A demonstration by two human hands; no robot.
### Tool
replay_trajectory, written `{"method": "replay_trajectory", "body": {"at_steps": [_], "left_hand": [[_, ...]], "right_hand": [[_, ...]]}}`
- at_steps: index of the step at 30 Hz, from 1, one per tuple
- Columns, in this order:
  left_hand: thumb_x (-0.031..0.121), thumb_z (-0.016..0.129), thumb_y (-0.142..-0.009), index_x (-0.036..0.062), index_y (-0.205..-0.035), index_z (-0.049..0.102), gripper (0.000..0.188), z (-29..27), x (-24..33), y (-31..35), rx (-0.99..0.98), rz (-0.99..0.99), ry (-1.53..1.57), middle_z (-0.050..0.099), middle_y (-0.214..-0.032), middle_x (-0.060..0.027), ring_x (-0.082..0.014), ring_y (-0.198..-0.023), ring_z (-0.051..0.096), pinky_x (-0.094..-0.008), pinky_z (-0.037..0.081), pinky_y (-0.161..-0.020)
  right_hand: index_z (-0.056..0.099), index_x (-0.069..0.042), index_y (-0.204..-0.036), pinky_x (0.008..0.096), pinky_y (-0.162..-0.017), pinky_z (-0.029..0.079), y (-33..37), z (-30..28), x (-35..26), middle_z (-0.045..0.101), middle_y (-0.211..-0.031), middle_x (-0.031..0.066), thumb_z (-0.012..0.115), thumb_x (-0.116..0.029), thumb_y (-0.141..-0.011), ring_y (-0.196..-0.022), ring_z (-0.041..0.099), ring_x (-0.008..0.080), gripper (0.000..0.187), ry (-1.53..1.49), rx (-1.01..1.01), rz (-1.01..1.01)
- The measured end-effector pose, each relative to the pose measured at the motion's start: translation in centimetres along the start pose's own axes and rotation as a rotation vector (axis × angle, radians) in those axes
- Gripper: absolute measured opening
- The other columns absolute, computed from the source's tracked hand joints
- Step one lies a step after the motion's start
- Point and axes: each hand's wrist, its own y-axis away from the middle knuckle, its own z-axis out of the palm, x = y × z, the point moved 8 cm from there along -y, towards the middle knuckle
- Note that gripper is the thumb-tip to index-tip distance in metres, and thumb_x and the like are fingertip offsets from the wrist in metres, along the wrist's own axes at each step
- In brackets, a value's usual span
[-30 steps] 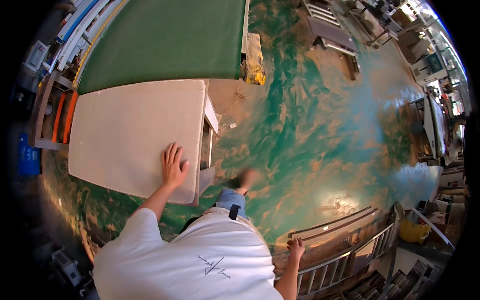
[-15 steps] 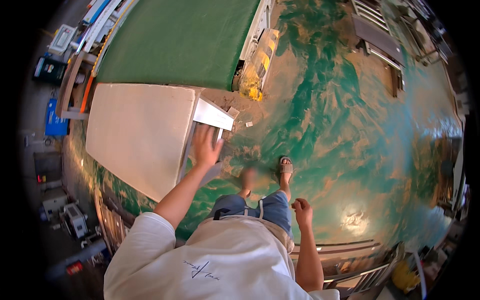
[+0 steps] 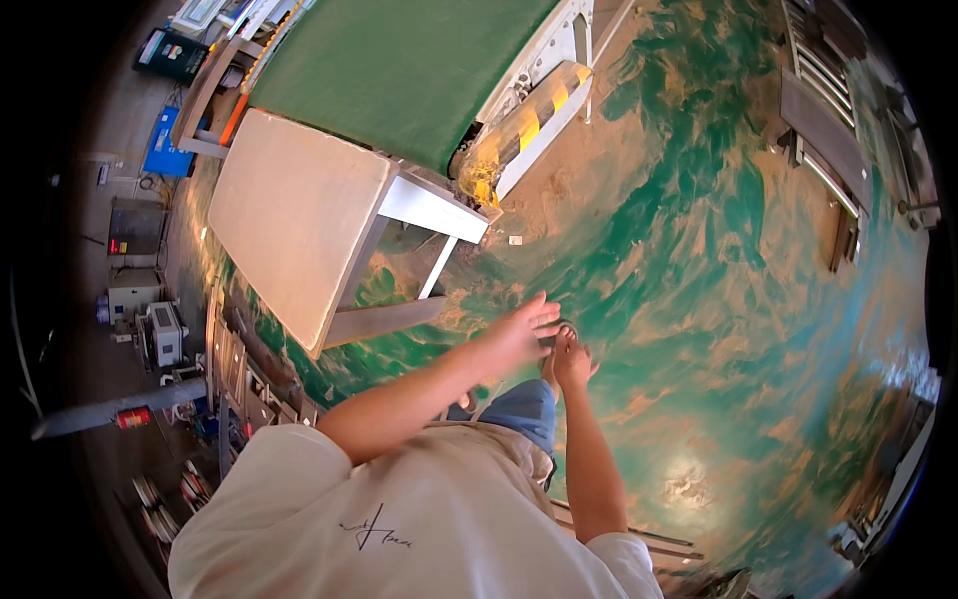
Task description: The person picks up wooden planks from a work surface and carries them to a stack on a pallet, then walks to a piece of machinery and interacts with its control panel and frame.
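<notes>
My left hand (image 3: 524, 331) reaches across in front of my body, its fingers spread and holding nothing. Close beside it, on the right, is my right hand (image 3: 572, 364), its fingers loosely bent, its thumb apart and no object visible in it. The two hands nearly meet above my sandalled foot, which they partly hide. To the left of them stands a table with a pale beige top (image 3: 299, 200) and a white metal frame (image 3: 434, 208). Neither hand touches it.
A green conveyor belt (image 3: 399, 75) adjoins the table's far side, with a yellow-and-black striped guard (image 3: 524, 135) at its corner. A roller stand (image 3: 823, 120) is at the far right. A red fire extinguisher (image 3: 132, 417) shows at left. The floor (image 3: 659, 299) is streaked green and brown.
My left hand has come away from the table's edge and swung right. My right hand has risen inward beside it. The table and conveyor have shifted in view as I turn.
</notes>
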Motion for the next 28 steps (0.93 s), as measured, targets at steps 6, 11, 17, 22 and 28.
{"method": "replay_trajectory", "body": {"at_steps": [6, 11, 17, 22, 28], "left_hand": [[0.034, 0.049, -0.106, 0.0079, -0.138, 0.057, 0.042, -0.5, 6.1, 10.2, 0.144, 0.694, -0.763, 0.060, -0.139, -0.0131, -0.0292, -0.128, 0.056, -0.0401, 0.042, -0.109], [0.039, 0.049, -0.105, 0.0080, -0.134, 0.059, 0.044, -16.7, 1.5, 11.9, 0.608, 1.080, -0.884, 0.063, -0.133, -0.0143, -0.0282, -0.122, 0.059, -0.0434, 0.044, -0.104], [0.055, 0.041, -0.105, 0.0062, -0.139, 0.053, 0.060, -41.5, -8.6, 17.7, 0.332, 0.524, 0.992, 0.060, -0.138, -0.0139, -0.0295, -0.124, 0.058, -0.0465, 0.041, -0.107], [0.060, 0.037, -0.105, 0.0044, -0.142, 0.048, 0.068, -43.8, -6.8, 39.2, 0.265, 0.836, 0.917, 0.059, -0.142, -0.0118, -0.0301, -0.127, 0.058, -0.0452, 0.040, -0.109], [0.065, 0.036, -0.102, 0.0093, -0.159, 0.025, 0.081, -64.2, -14.4, 55.7, 0.201, 1.218, 0.616, 0.028, -0.165, -0.0118, -0.0250, -0.150, 0.029, -0.0480, 0.020, -0.123]], "right_hand": [[0.049, -0.010, -0.145, 0.0502, -0.115, 0.033, 4.3, 7.4, -4.9, 0.053, -0.145, 0.0141, 0.047, -0.043, -0.101, -0.136, 0.047, 0.0320, 0.055, -1.107, -0.438, -0.006], [0.047, -0.008, -0.147, 0.0398, -0.113, 0.036, 12.9, 15.2, -19.0, 0.050, -0.146, 0.0101, 0.042, -0.044, -0.105, -0.137, 0.044, 0.0243, 0.054, -1.418, -0.792, 0.091], [0.059, -0.002, -0.137, 0.0477, -0.113, 0.037, 36.3, 18.2, -37.5, 0.064, -0.135, 0.0150, 0.050, -0.028, -0.104, -0.128, 0.058, 0.0298, 0.043, -0.305, -0.670, -1.236], [0.065, -0.001, -0.127, 0.0527, -0.112, 0.036, 40.6, 35.0, -44.5, 0.067, -0.126, 0.0171, 0.058, -0.024, -0.098, -0.123, 0.059, 0.0370, 0.037, 0.158, -0.154, -1.786], [0.070, -0.005, -0.122, 0.0524, -0.122, 0.022, 32.1, 51.3, -41.6, 0.070, -0.121, 0.0206, 0.064, -0.029, -0.097, -0.133, 0.055, 0.0243, 0.035, 0.118, -0.521, -1.138]]}}
